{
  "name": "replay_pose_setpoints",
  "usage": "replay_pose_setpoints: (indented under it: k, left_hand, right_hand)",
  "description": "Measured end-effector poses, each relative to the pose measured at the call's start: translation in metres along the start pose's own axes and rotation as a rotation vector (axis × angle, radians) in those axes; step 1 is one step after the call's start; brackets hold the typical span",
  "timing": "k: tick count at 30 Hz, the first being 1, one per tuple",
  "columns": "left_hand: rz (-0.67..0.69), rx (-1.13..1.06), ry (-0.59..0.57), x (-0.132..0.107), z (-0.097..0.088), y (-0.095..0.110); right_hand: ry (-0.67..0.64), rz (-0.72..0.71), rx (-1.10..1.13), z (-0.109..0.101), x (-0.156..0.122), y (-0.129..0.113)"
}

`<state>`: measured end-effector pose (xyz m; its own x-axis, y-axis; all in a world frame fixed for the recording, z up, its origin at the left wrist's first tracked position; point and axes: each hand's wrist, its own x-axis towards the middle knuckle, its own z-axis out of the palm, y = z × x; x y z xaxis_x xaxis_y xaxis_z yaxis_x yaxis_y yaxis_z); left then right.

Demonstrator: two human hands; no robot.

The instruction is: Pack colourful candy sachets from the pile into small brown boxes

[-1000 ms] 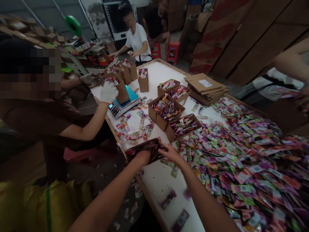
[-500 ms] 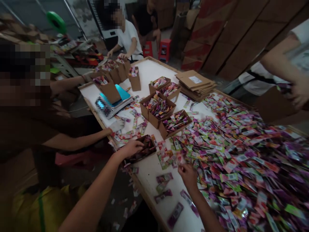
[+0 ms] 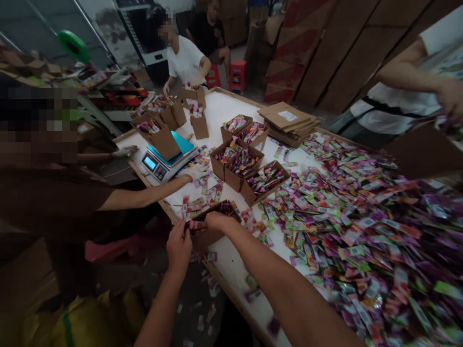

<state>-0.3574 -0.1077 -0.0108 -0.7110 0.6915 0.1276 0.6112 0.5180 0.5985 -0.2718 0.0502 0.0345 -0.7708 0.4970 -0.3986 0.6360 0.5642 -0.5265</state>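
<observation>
A small open cardboard box (image 3: 207,235) with coloured sachets in it sits at the near left edge of the white table (image 3: 235,270). My left hand (image 3: 178,247) grips the box's near corner from below the table edge. My right hand (image 3: 217,220) lies over the top of the box, fingers curled into it among the sachets. A huge heap of coloured sachets (image 3: 361,231) spreads to the right of my right arm.
Several filled cardboard boxes (image 3: 237,164) stand mid-table, with a scale (image 3: 164,161) and a stack of flat cartons (image 3: 287,120) behind. A person's gloved hand (image 3: 197,172) reaches over loose sachets on the left. Other people work at the far end and right.
My right hand has moved from the heap back to the top of the box. My left hand has dropped to the box's near corner. The neighbour's gloved hand reached farther across.
</observation>
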Motion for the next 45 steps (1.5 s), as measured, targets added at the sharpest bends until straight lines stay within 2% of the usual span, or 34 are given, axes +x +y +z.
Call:
replay_pose_setpoints:
  k: [1, 3, 6, 8, 10, 11, 13, 15, 16, 17, 18, 19, 21, 23, 25, 28, 31, 33, 34, 35, 36, 37, 39, 41, 43, 44, 45]
  left_hand:
    - [0.078, 0.015, 0.004, -0.002, -0.003, 0.006]
    - [0.216, 0.053, -0.056, -0.002, -0.008, 0.017]
    - [0.315, 0.216, -0.105, 0.003, -0.007, 0.028]
    - [0.358, 0.314, -0.126, 0.007, 0.002, 0.029]
    - [0.437, 0.295, -0.314, 0.014, 0.017, 0.025]
    - [0.472, 0.269, -0.45, 0.018, 0.026, 0.024]
    - [0.503, 0.263, -0.676, 0.026, 0.042, 0.022]
    - [0.487, 0.324, -0.752, 0.034, 0.053, 0.025]
    - [0.48, 0.346, -0.759, 0.037, 0.054, 0.029]
    - [0.475, 0.35, -0.762, 0.039, 0.054, 0.033]
    - [0.472, 0.333, -0.766, 0.04, 0.051, 0.038]
    - [0.469, 0.297, -0.772, 0.04, 0.046, 0.042]
    - [0.444, 0.182, -0.75, 0.037, 0.032, 0.05]
    - [0.388, 0.07, -0.629, 0.031, 0.017, 0.053]
    - [0.317, 0.022, -0.399, 0.024, 0.003, 0.05]
    - [0.194, 0.011, -0.059, 0.013, -0.013, 0.04]
    - [0.03, -0.045, 0.099, -0.001, -0.027, 0.032]
    - [-0.03, -0.071, 0.159, -0.016, -0.035, 0.029]
    - [-0.027, -0.065, 0.176, -0.027, -0.037, 0.028]
    - [0.004, -0.053, 0.161, -0.038, -0.038, 0.026]
    - [0.064, -0.038, 0.099, -0.051, -0.036, 0.023]
    - [0.147, -0.018, -0.014, -0.064, -0.033, 0.019]
    - [0.325, 0.062, -0.308, -0.087, -0.018, 0.006]
    - [0.42, 0.238, -0.509, -0.104, 0.006, -0.007]
    - [0.394, 0.463, -0.58, -0.117, 0.037, -0.01]
    - [0.357, 0.554, -0.603, -0.123, 0.054, -0.006]
    - [0.312, 0.619, -0.632, -0.13, 0.071, 0.003]
  right_hand:
    - [-0.044, -0.023, -0.027, -0.003, -0.003, 0.001]
    - [-0.016, -0.071, -0.096, -0.01, -0.018, 0.0]
    - [0.229, -0.201, -0.196, -0.009, -0.056, -0.005]
    - [0.406, -0.312, -0.166, 0.009, -0.087, 0.0]
    - [0.476, -0.344, -0.045, 0.04, -0.121, 0.02]
    - [0.463, -0.299, 0.019, 0.059, -0.14, 0.036]
    - [0.408, -0.025, 0.129, 0.097, -0.182, 0.078]
    - [0.416, 0.499, 0.167, 0.132, -0.228, 0.127]
    - [0.392, 0.714, 0.158, 0.147, -0.25, 0.15]
    - [0.361, 0.864, 0.138, 0.161, -0.269, 0.172]
    - [0.32, 0.97, 0.126, 0.173, -0.286, 0.191]
    - [0.317, 0.959, 0.114, 0.183, -0.298, 0.208]
    - [0.314, 0.83, 0.159, 0.194, -0.309, 0.231]
    - [0.339, 0.706, 0.232, 0.186, -0.301, 0.236]
    - [0.449, 0.587, 0.29, 0.153, -0.279, 0.218]
    - [0.676, 0.25, 0.272, 0.071, -0.229, 0.153]
    - [0.661, -0.143, 0.056, -0.005, -0.171, 0.078]
    - [0.595, -0.293, -0.082, -0.029, -0.143, 0.045]
    - [0.572, -0.312, -0.107, -0.03, -0.134, 0.037]
    - [0.556, -0.29, -0.098, -0.023, -0.131, 0.035]
    - [0.538, -0.232, -0.064, -0.009, -0.133, 0.039]
    - [0.507, -0.155, -0.022, 0.01, -0.141, 0.048]
    - [0.376, -0.014, 0.028, 0.062, -0.172, 0.08]
    - [0.169, 0.037, 0.014, 0.116, -0.219, 0.121]
    - [0.037, 0.063, 0.012, 0.158, -0.269, 0.165]
    - [0.04, 0.111, 0.022, 0.172, -0.29, 0.187]
    - [0.119, 0.241, 0.021, 0.18, -0.309, 0.208]
